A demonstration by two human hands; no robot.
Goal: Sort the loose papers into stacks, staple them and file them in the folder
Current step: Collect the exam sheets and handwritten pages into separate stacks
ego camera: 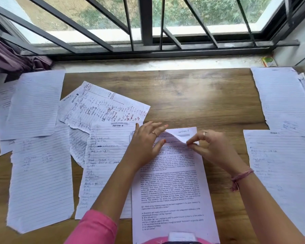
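Flat on the printed sheet (173, 187) at the middle of the wooden bench (192, 95), the left hand (146, 143), fingers straight and spread, pinning the upper left part. Pinching the folded-over top corner of the same sheet between thumb and fingertips, the right hand (211, 147), the other fingers curled. Hard to tell whether one page or several under that corner.

Spread around: a lined sheet headed "Section 4" (102, 164) just left and partly beneath the printed one, a scribbled torn sheet (102, 103) above that, blank lined sheets (35, 106) far left, more lined pages (285, 101) at the right edge. No stapler or folder clearly in view.

Likely troubles: a tear at the pinched corner if pulled against the pressing palm; a lasting crease there spoiling later stapling; neighbouring loose sheets dragged out of their piles by a sliding forearm, mixing the sections.
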